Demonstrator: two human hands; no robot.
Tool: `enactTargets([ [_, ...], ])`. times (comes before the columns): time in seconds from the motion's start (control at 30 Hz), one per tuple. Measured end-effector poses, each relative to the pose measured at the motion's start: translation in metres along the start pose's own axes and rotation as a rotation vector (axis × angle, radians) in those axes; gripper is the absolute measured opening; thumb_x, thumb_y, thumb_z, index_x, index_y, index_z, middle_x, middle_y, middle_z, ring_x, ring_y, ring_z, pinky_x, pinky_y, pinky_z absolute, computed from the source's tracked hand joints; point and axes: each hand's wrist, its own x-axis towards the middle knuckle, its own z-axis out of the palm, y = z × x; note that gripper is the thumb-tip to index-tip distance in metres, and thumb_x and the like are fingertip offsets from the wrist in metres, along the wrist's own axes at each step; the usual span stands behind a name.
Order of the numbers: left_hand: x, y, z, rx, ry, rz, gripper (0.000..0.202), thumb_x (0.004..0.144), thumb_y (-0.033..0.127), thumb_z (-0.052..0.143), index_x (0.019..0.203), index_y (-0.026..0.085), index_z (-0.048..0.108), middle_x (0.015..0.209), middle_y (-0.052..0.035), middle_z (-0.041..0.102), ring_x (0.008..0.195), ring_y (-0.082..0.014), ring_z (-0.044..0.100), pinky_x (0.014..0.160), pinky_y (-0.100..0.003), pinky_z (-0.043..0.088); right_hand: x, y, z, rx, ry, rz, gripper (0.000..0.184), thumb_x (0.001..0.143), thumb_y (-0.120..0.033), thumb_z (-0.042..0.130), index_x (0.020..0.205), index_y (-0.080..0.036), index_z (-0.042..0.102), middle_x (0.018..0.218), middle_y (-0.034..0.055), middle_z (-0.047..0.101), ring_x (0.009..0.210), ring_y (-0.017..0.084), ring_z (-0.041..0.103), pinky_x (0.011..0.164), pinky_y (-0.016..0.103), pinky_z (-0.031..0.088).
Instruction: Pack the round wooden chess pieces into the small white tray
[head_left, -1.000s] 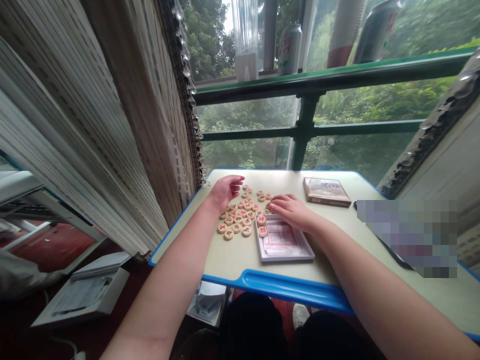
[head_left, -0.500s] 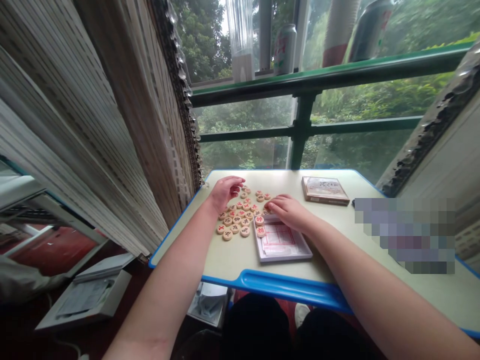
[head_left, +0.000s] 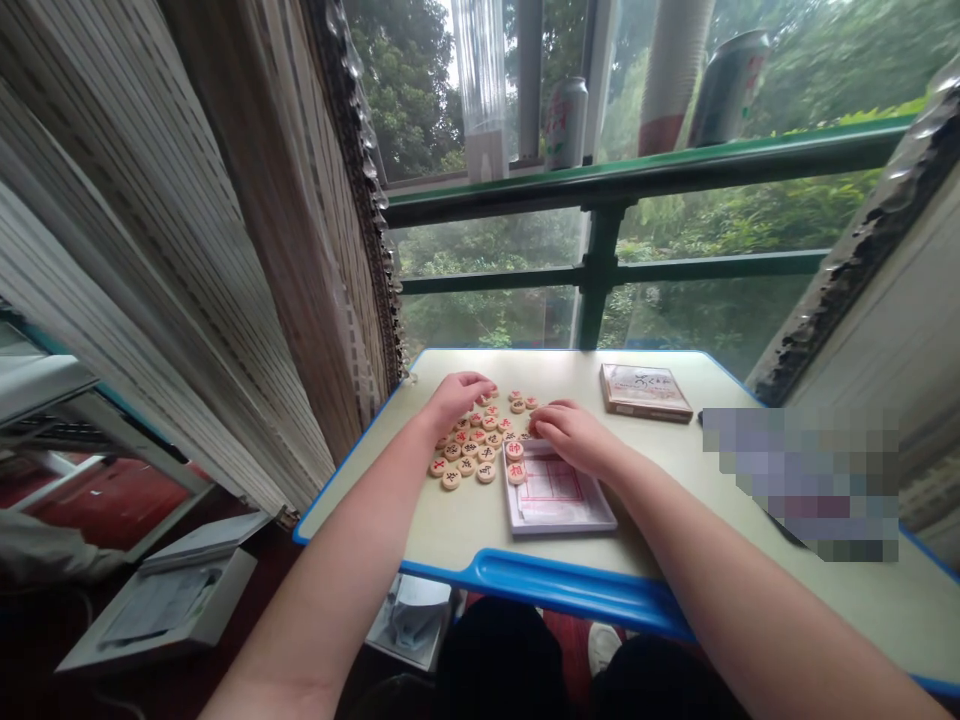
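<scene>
Many round wooden xiangqi pieces (head_left: 469,450) with red and black characters lie in a loose cluster on the table. My left hand (head_left: 459,396) is over the cluster's far left part, fingers stretched forward and slightly bent, with fingertips at the far pieces. My right hand (head_left: 564,428) is at the far edge of a shallow white box tray (head_left: 564,526), its fingers bent together and pointing down by the pieces. What its fingertips hold, if anything, is hidden. Two red-marked pieces (head_left: 514,461) sit along the tray's left side, and a folded paper board (head_left: 553,490) lies inside.
A flat box lid (head_left: 646,391) lies at the table's far right. The pale table (head_left: 442,520) has a raised blue front edge (head_left: 577,590). Cans (head_left: 566,125) and stacked cups stand on the green window rail (head_left: 652,180). A curtain hangs on each side.
My left hand has moved a little to the right, its fingers lowered onto the far pieces. The right hand has hardly moved, staying at the tray's far edge. The view has tilted slightly upward.
</scene>
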Motion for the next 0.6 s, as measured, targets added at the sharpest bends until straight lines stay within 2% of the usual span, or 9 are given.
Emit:
enactTargets([
  [0.13, -0.001, 0.002, 0.0, -0.015, -0.029, -0.008, 0.021, 0.061, 0.031, 0.065, 0.073, 0.014, 0.066, 0.068, -0.0033, 0.063, 0.056, -0.0084, 0.048, 0.049, -0.019, 0.033, 0.0, -0.001, -0.003, 0.011, -0.012, -0.046, 0.032, 0.084, -0.024, 0.037, 0.087, -0.022, 0.069, 0.104, 0.0035, 0.068, 0.104, 0.023, 0.052, 0.096, 0.038, 0.035],
  [0.33, -0.001, 0.0, -0.002, 0.048, -0.064, 0.042, 0.019, 0.063, 0.027, 0.062, 0.076, 0.014, 0.067, 0.072, -0.0047, 0.064, 0.061, -0.0103, 0.051, 0.052, -0.021, 0.038, -0.001, -0.002, -0.002, -0.032, -0.052, -0.021, 0.036, 0.088, -0.029, 0.035, 0.093, -0.022, 0.07, 0.105, 0.0029, 0.068, 0.105, 0.023, 0.053, 0.098, 0.038, 0.034],
  [0.43, -0.006, 0.003, -0.005, 0.165, -0.182, 0.091, 0.02, 0.061, 0.018, 0.057, 0.078, 0.015, 0.068, 0.077, -0.0046, 0.066, 0.068, -0.0131, 0.056, 0.059, -0.023, 0.043, -0.001, -0.001, -0.001, -0.055, -0.044, -0.038, 0.041, 0.09, -0.034, 0.032, 0.097, -0.02, 0.069, 0.108, 0.0043, 0.067, 0.105, 0.024, 0.053, 0.098, 0.039, 0.033],
  [0.53, -0.013, 0.005, -0.005, 0.39, -0.328, 0.112, 0.025, 0.058, 0.013, 0.053, 0.078, 0.016, 0.068, 0.077, -0.0041, 0.067, 0.068, -0.0155, 0.059, 0.06, -0.024, 0.045, -0.001, -0.002, -0.001, -0.071, -0.024, -0.03, 0.042, 0.091, -0.037, 0.031, 0.097, -0.02, 0.069, 0.107, 0.0063, 0.068, 0.103, 0.024, 0.054, 0.097, 0.039, 0.033],
  [0.6, -0.015, 0.005, -0.004, 0.496, -0.382, 0.138, 0.03, 0.057, 0.011, 0.051, 0.08, 0.017, 0.069, 0.08, -0.004, 0.068, 0.07, -0.0165, 0.06, 0.06, -0.024, 0.046, -0.001, -0.002, -0.002, -0.076, -0.007, -0.023, 0.043, 0.091, -0.038, 0.032, 0.095, -0.02, 0.07, 0.104, 0.0069, 0.069, 0.101, 0.024, 0.055, 0.097, 0.039, 0.033],
])
